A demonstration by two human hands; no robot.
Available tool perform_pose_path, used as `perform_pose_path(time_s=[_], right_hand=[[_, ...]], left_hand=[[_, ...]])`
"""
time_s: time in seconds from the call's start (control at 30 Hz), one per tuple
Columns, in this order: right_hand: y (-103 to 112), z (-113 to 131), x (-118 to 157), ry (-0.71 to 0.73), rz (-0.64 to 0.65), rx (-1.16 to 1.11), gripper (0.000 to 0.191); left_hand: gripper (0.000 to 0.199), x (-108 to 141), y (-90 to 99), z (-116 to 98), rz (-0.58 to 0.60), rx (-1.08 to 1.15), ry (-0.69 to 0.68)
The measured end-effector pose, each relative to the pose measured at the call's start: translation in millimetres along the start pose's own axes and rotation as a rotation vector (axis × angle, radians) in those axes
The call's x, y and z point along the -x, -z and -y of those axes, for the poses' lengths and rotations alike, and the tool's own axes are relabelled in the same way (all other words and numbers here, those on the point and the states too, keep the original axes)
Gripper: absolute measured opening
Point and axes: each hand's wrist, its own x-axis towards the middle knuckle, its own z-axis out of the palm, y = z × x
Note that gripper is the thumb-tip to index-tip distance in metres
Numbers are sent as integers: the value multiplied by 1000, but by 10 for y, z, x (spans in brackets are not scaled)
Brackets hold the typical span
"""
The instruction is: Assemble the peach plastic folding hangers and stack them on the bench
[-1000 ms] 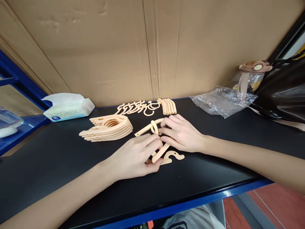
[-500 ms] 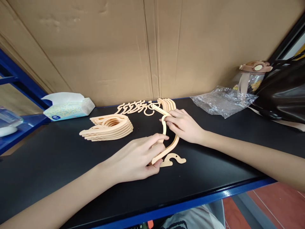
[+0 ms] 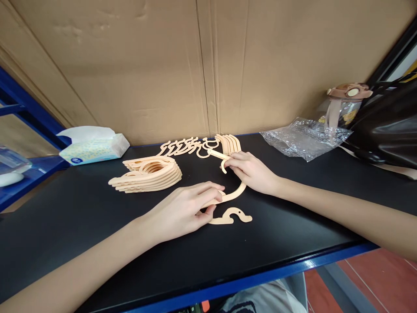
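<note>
Swung forward since half a second ago: the lower end of one bent beige plastic hanger (image 3: 233, 194). Left of the fingers sits one stack of curved beige hangers (image 3: 146, 184); the left hand (image 3: 184, 208) pinches that end; one loose beige hook-shaped piece (image 3: 224, 221) lies beside its thumb; the right hand (image 3: 257, 171) grips the upper bend.

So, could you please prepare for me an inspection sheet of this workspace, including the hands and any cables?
Surface: black tabletop with a blue front edge.
Work pieces: cream hanger in both hands; loose hook just in front of it; hanger stack to the left; small hooks and curved bars along the back.
Clutter: tissue pack at left; clear plastic, bottle and black bag at right.
Left hand: holds the hanger's near part.
Right hand: holds its far part.
Cables: nothing seen.
Surroundings: cardboard behind; red floor at lower right.
</note>
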Motion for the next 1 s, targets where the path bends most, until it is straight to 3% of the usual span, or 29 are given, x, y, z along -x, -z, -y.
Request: perform_pose_path(time_s=[0.33,0.53,0.7,1.0], right_hand=[[-16,-2,17,114,14,-29,27],[-8,17,19,153,34,-31,23],[-1,44,24,143,49,-25,21],[24,71,14,160,57,-28,22]], left_hand=[[22,-21,-5,112,9,-68,26],[20,-30,16,136,-70,-305,24],[20,-23,26,101,-92,-322,114],[20,-28,31,63,-21,-263,318]])
